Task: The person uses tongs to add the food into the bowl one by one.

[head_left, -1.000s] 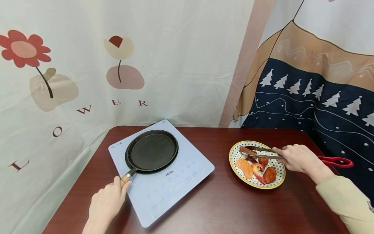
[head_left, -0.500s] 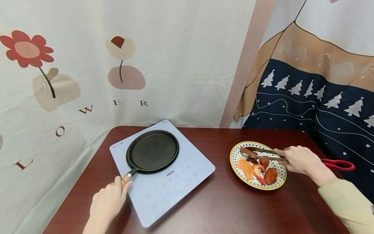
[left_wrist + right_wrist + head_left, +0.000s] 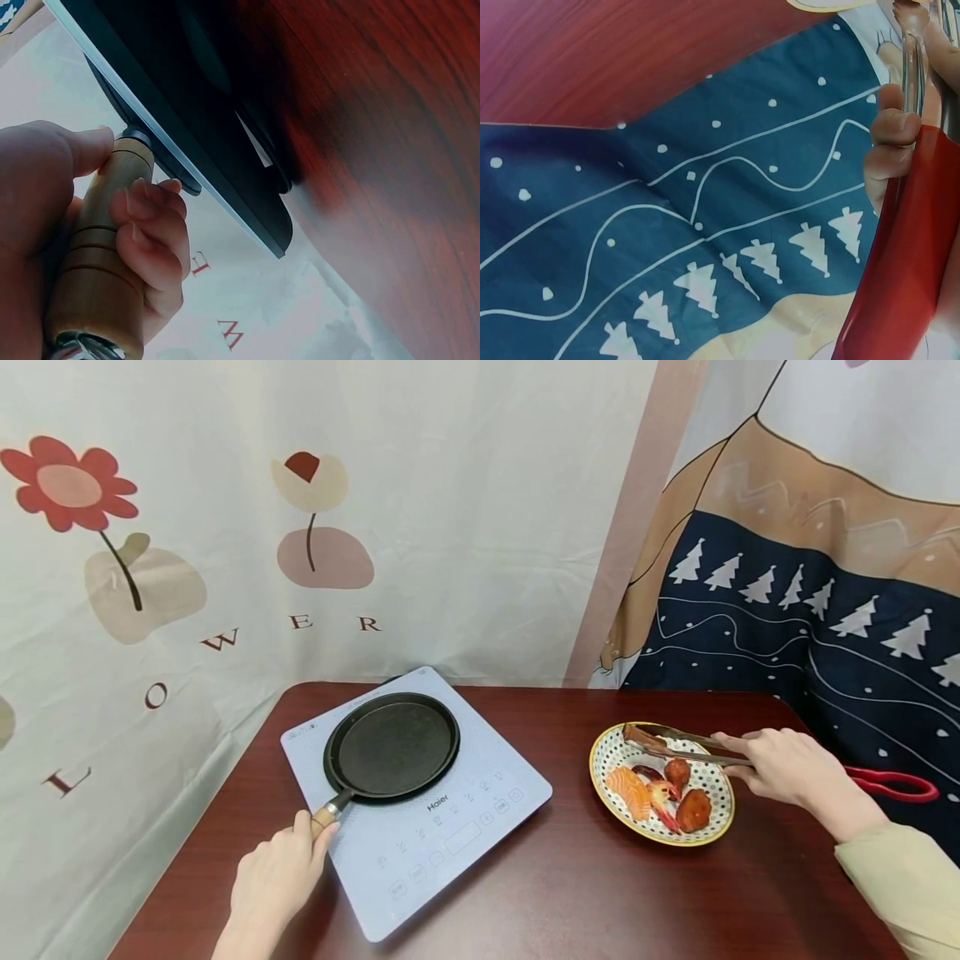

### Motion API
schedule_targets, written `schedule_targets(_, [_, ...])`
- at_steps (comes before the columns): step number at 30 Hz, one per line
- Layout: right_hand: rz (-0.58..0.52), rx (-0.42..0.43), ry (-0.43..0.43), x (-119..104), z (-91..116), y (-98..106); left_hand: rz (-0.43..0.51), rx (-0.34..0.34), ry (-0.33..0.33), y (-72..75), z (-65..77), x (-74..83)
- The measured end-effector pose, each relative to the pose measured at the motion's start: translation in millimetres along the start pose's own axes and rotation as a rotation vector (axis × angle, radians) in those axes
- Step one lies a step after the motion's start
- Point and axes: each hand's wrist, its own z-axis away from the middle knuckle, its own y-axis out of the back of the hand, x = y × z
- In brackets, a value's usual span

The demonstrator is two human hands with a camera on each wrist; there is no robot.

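Note:
My left hand [image 3: 273, 881] grips the wooden handle [image 3: 97, 247] of a black frying pan [image 3: 393, 745], fingers curled round it in the left wrist view. The pan sits on a pale induction cooker [image 3: 495, 852] and has nothing in it. On the right, my right hand [image 3: 787, 768] holds metal tongs with red handles [image 3: 900, 255]. Their tips pinch a brown strip of food [image 3: 643, 739] over the far side of a dotted, yellow-rimmed plate [image 3: 597, 787]. Also on the plate are an orange salmon slice [image 3: 628, 792], a shrimp [image 3: 663, 802] and several brown pieces [image 3: 693, 810].
Cooker and plate stand apart on a dark red wooden table [image 3: 570, 893]. Behind it hangs a printed curtain [image 3: 480, 527]. The tongs' red handles reach past the table's right edge, in front of navy cloth [image 3: 750, 643].
My right hand has shifted right and slightly up with the tongs. The brown strip has moved a little right and up with them. My left hand and the pan stay put.

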Motion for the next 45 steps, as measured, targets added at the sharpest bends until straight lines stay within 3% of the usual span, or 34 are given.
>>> schedule_targets(9, [0.011,0.042,0.018,-5,-4,11,0.003,-0.019,0.007,0.6,0.1,-0.4])
schedule_targets(16, [-0.004,0.074,0.069,-23,-22,19,0.012,-0.061,0.017,2.4,-0.9,-0.6])
schedule_targets(26, [-0.069,0.078,0.134,-62,-63,22,0.013,-0.072,0.026,2.7,-0.5,-1.2])
schedule_targets(36, [-0.129,0.155,0.242,-108,-106,22,0.005,-0.015,0.007,0.3,0.3,0.1])
schedule_targets(45, [-0.134,0.209,0.317,-150,-150,26,0.002,-0.084,0.028,2.4,-1.9,-0.4])
